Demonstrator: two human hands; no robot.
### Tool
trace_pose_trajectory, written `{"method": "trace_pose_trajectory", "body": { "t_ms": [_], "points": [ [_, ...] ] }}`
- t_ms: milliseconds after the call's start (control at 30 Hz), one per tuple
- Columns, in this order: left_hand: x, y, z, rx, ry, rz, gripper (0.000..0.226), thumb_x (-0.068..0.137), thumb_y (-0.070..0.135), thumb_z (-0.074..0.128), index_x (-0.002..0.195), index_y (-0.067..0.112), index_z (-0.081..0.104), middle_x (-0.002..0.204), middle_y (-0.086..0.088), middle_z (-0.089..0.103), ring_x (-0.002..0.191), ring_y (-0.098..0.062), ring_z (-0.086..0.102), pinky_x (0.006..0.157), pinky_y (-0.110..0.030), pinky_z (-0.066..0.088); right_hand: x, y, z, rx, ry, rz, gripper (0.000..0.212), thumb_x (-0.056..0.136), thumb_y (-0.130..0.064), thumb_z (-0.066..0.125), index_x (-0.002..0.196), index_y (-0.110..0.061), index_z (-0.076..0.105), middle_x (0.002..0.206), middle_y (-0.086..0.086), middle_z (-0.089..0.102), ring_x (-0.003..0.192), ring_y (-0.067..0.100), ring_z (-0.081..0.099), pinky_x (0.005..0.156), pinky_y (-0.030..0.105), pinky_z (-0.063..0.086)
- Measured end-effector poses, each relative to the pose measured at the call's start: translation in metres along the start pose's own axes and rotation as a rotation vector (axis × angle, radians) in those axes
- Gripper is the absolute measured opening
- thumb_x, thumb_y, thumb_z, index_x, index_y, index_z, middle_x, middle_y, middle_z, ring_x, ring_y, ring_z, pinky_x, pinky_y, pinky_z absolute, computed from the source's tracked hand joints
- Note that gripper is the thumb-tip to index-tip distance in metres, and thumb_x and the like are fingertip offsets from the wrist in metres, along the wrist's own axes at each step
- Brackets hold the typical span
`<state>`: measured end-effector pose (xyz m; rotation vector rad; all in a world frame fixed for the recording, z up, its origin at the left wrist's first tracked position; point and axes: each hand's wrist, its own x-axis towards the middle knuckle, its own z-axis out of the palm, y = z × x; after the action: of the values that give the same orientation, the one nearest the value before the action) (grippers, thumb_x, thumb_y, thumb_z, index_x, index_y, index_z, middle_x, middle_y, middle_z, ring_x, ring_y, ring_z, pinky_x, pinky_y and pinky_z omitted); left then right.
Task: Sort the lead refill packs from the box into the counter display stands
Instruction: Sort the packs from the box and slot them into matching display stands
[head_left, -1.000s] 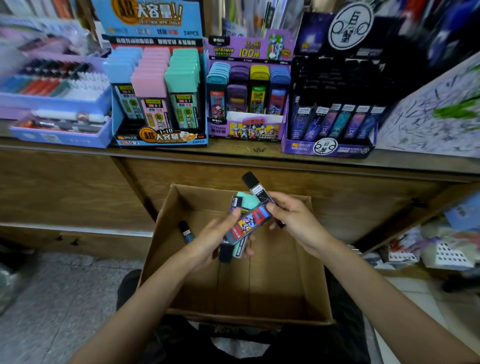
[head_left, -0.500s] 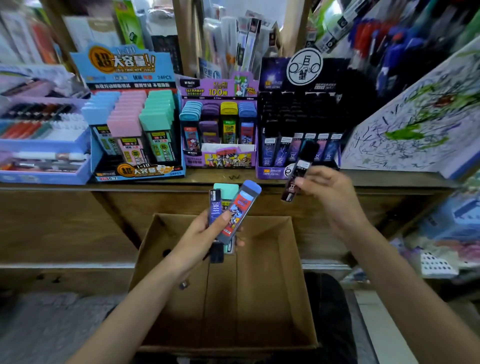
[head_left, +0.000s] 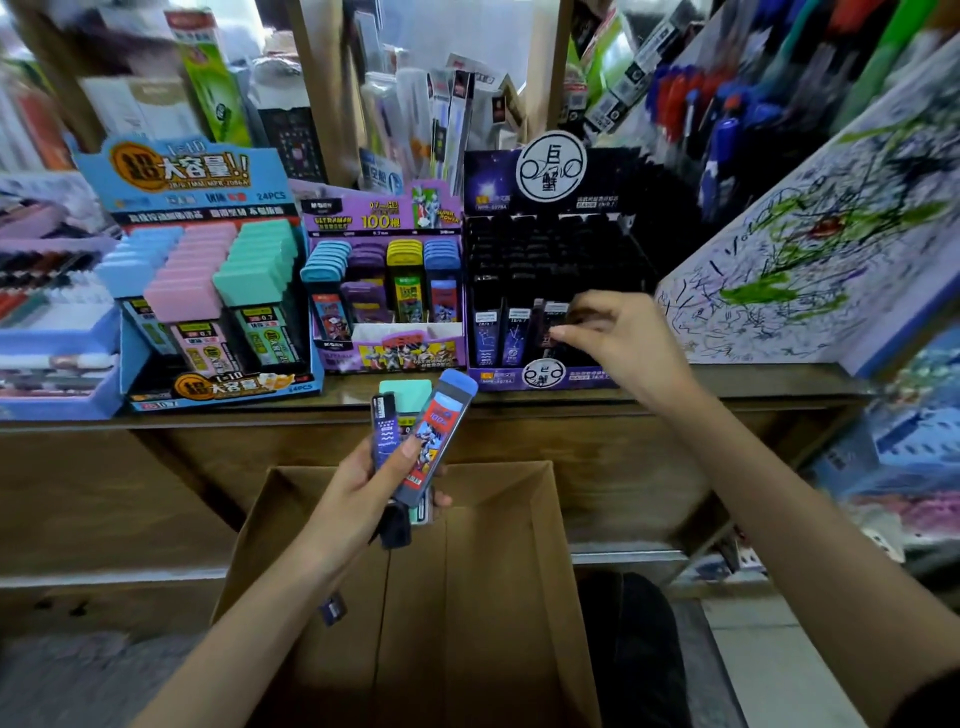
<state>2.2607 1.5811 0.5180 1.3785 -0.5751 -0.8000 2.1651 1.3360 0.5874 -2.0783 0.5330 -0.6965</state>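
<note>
Packs (head_left: 435, 441), three of them, sit fanned in the left hand's (head_left: 358, 493) curled grip, while the right hand (head_left: 623, 343) pinches one dark pack (head_left: 549, 319) at the black stand (head_left: 545, 260).

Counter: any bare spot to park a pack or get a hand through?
Bare: counter edge right of the dark stand, below the scribbled board; most of the box floor. Crowded: blue stand, purple stand and dark stand sit side by side, no gap; right hand blocks the dark one's front row.
</note>
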Motion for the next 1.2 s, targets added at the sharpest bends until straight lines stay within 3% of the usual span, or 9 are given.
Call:
{"method": "trace_pose_trajectory", "body": {
  "t_ms": [100, 200, 300, 367, 467, 667, 767, 1000, 1200],
  "points": [
    [0.001, 0.0, 0.001, 0.015, 0.028, 0.004, 0.075, 0.059, 0.065, 0.071, 0.113, 0.015, 0.054, 0.09, -0.008, 0.071, 0.073, -0.023, 0.07, 0.062, -0.025, 0.057, 0.006, 0.004, -0.004, -0.041, -0.078, 0.045, 0.009, 0.077, -0.012, 0.074, 0.084, -0.017, 0.07, 0.087, 0.002, 0.072, 0.087, 0.018, 0.069, 0.087, 0.032, 0.053],
    [0.004, 0.001, 0.001, 0.027, 0.041, 0.005, 0.085, 0.051, 0.071, 0.073, 0.113, 0.016, 0.054, 0.09, -0.007, 0.071, 0.074, -0.024, 0.07, 0.062, -0.026, 0.057, 0.008, 0.008, -0.002, -0.061, -0.073, 0.073, 0.008, 0.078, -0.015, 0.075, 0.084, -0.018, 0.07, 0.085, -0.002, 0.071, 0.086, 0.013, 0.067, 0.082, 0.023, 0.053],
    [0.006, -0.001, -0.001, 0.029, 0.031, 0.008, 0.061, 0.073, 0.055, 0.064, 0.116, 0.014, 0.053, 0.088, -0.004, 0.072, 0.074, -0.024, 0.07, 0.062, -0.024, 0.056, 0.006, 0.008, 0.008, -0.174, -0.013, 0.075, 0.011, 0.079, -0.016, 0.073, 0.088, -0.01, 0.07, 0.082, -0.002, 0.069, 0.076, 0.006, 0.064, 0.066, 0.008, 0.047],
    [0.007, -0.003, -0.002, 0.042, 0.03, 0.007, 0.046, 0.08, 0.041, 0.054, 0.117, 0.013, 0.052, 0.089, -0.005, 0.072, 0.074, -0.024, 0.071, 0.061, -0.024, 0.056, 0.006, 0.006, 0.014, -0.295, 0.018, 0.07, 0.015, 0.082, -0.016, 0.071, 0.085, -0.002, 0.069, 0.08, 0.006, 0.071, 0.075, 0.012, 0.066, 0.068, 0.02, 0.052],
    [0.009, -0.005, -0.002, 0.049, 0.044, 0.006, 0.046, 0.079, 0.039, 0.054, 0.115, 0.01, 0.052, 0.088, -0.007, 0.072, 0.073, -0.027, 0.07, 0.062, -0.028, 0.056, 0.008, 0.0, 0.017, -0.443, -0.006, 0.06, 0.021, 0.084, -0.02, 0.069, 0.077, 0.0, 0.068, 0.074, 0.013, 0.07, 0.073, 0.023, 0.067, 0.073, 0.038, 0.054],
    [0.007, 0.001, 0.0, 0.009, 0.044, 0.043, 0.052, 0.075, 0.048, 0.061, 0.113, 0.014, 0.053, 0.088, -0.006, 0.072, 0.07, -0.025, 0.07, 0.06, -0.026, 0.056, 0.003, -0.011, 0.014, -0.646, -0.002, 0.08, 0.025, 0.087, -0.031, 0.064, 0.08, -0.008, 0.071, 0.07, 0.007, 0.067, 0.063, 0.019, 0.059, 0.063, 0.03, 0.049],
    [0.006, 0.004, 0.001, -0.018, 0.063, 0.067, 0.046, 0.073, 0.043, 0.06, 0.109, 0.014, 0.055, 0.085, -0.006, 0.072, 0.066, -0.024, 0.069, 0.057, -0.027, 0.056, -0.015, -0.016, 0.01, -0.759, 0.229, -0.058, 0.021, 0.091, -0.032, 0.058, 0.086, -0.012, 0.064, 0.072, 0.003, 0.066, 0.065, 0.021, 0.06, 0.055, 0.029, 0.044],
    [0.003, 0.013, 0.003, -0.028, 0.023, 0.07, 0.034, 0.079, 0.032, 0.055, 0.107, 0.011, 0.054, 0.08, -0.005, 0.071, 0.062, -0.021, 0.068, 0.054, -0.023, 0.054, -0.056, -0.041, 0.049, 0.169, -0.188, 0.144, 0.018, 0.093, -0.033, 0.053, 0.094, -0.018, 0.063, 0.077, -0.002, 0.067, 0.068, 0.005, 0.065, 0.059, 0.015, 0.048],
    [0.0, 0.017, -0.007, -0.042, 0.05, 0.092, 0.044, 0.074, 0.038, 0.06, 0.109, 0.013, 0.056, 0.081, -0.004, 0.072, 0.063, -0.022, 0.068, 0.054, -0.024, 0.054, -0.047, -0.055, 0.073, 0.402, -0.195, 0.25, 0.013, 0.091, -0.013, 0.058, 0.099, -0.002, 0.057, 0.08, 0.0, 0.068, 0.066, 0.005, 0.064, 0.055, 0.017, 0.049]
  ]
}}
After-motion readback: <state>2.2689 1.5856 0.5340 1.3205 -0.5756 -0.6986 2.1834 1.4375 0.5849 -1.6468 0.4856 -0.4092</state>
